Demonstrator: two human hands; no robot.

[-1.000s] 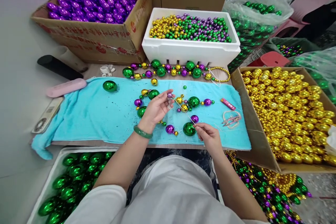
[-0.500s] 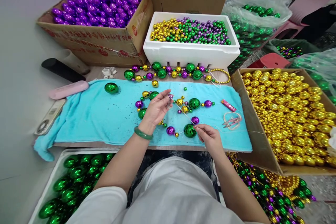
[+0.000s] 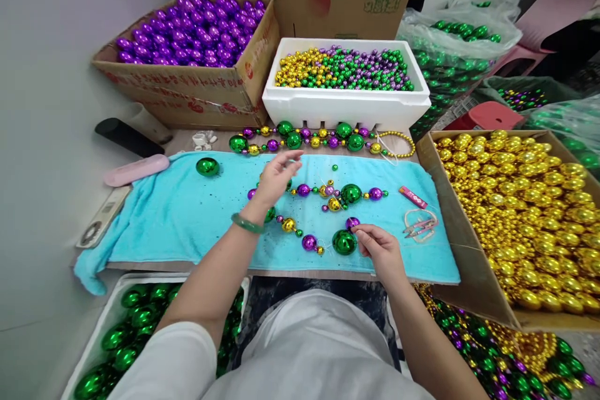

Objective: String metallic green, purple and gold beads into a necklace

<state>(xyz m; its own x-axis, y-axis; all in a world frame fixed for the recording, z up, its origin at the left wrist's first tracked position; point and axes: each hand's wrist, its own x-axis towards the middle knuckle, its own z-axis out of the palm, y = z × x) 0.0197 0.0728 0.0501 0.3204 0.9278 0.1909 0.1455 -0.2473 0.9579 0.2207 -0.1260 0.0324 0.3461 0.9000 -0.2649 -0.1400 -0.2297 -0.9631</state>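
Observation:
A half-strung strand of green, purple and gold beads (image 3: 328,190) lies looped on a turquoise towel (image 3: 178,225). My left hand (image 3: 276,176), with a green bangle on its wrist, hovers over the strand's left part, fingers stretched forward and holding nothing. My right hand (image 3: 380,249) rests on the towel's near side, thumb and fingers pinched together beside a purple bead (image 3: 352,223) and a large green ball (image 3: 344,242). What the pinch holds is too thin to see.
A finished bead strand (image 3: 319,137) lies behind the towel, and a loose green ball (image 3: 207,167) to the left. Around are a foam box of small beads (image 3: 347,103), boxes of purple balls (image 3: 187,84) and gold balls (image 3: 515,200), green balls (image 3: 126,325), a pink lighter (image 3: 412,197), snips (image 3: 419,228).
My left hand let go of the thin needle and bead it held and moved forward with fingers spread. The needle between the hands is gone from sight. The view tilted slightly.

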